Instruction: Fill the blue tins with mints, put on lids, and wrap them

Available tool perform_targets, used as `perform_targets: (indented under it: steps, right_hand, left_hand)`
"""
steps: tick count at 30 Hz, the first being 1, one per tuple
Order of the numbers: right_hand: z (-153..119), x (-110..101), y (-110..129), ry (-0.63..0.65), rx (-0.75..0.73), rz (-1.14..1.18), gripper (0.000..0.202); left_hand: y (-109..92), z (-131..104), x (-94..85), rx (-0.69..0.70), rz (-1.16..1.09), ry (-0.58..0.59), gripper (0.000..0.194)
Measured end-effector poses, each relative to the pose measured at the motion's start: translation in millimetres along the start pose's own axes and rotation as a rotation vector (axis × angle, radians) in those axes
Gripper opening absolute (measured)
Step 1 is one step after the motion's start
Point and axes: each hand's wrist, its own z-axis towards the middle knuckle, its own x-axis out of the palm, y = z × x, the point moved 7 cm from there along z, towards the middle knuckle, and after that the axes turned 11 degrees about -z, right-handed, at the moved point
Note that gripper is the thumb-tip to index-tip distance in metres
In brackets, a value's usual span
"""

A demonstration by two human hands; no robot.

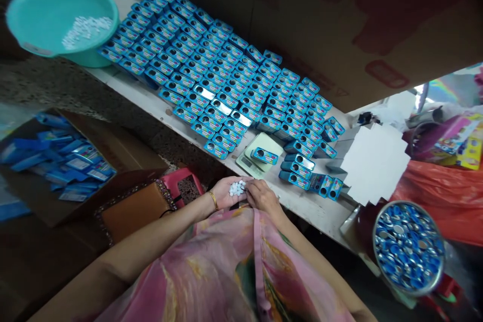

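Note:
A small heap of white tablets [236, 188] lies in the cupped palm of my left hand [225, 194], which has a gold bangle at the wrist. My right hand [263, 195] is beside it, fingers bent and drawn together at the heap's edge; whatever is between the fingertips is hidden. Just beyond my hands, a small blue tin [265, 155] rests on a pale kitchen scale [247, 163]. Rows of similar blue tins [211, 68] with round openings stand on the white table [141, 101]; a few have plain shiny tops.
A turquoise basin [28, 15] with more white tablets stands at the far left. Below it, a cardboard box [128, 143] contains blue tins. A metal pot [440, 261] of blue-and-silver caps is at right. A large carton [279, 10] walls the table's back.

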Motion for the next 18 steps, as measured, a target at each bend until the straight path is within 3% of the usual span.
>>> perform_targets:
  steps: [5,18]
  right_hand:
    - [0.2,1.2,2.0,0.047,0.006,-0.074,0.016]
    - [-1.7,-3.0,1.7,0.013,-0.065,0.012,0.017]
  left_hand:
    - [1.4,1.3,-2.7,-0.023,0.013,0.011,0.03]
    - [1.6,2.9,-6.0,-0.029,0.009,-0.013,0.025]
